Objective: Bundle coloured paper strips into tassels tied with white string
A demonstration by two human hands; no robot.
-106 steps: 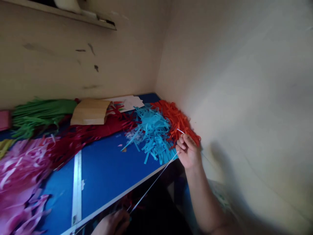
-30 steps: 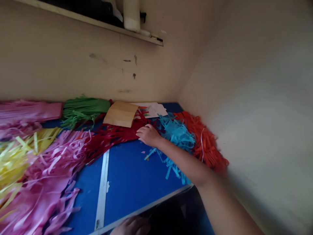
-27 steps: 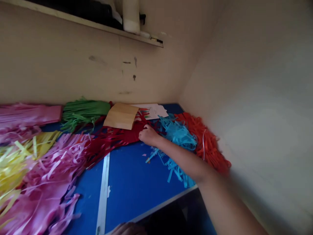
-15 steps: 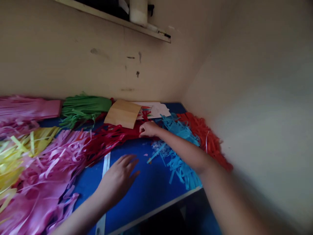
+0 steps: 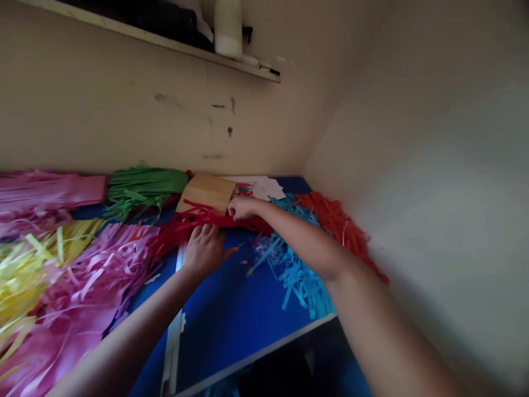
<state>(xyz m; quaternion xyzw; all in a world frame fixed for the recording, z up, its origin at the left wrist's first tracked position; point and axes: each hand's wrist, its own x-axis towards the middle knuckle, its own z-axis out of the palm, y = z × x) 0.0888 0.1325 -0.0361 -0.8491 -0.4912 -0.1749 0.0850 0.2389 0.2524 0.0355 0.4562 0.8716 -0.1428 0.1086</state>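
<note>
While the right hand [image 5: 243,208] holds a dark-red, fringed, paper-like strip [image 5: 217,219] in tightly curled fingers, the left hand [image 5: 204,249] spreads its thumb wide, its fingertips at the strip's near edge. A tan paper-like sheet [image 5: 208,193] lies just beyond the fingers.

This looks like a craft corner in a plain room, whether home or small workshop cannot be told. Heaps of fringed coloured sheets [image 5: 168,231] line the blue desk [image 5: 235,325], under scuffed beige walls [image 5: 165,127] and a loaded shelf [image 5: 165,42] at upper left.
</note>
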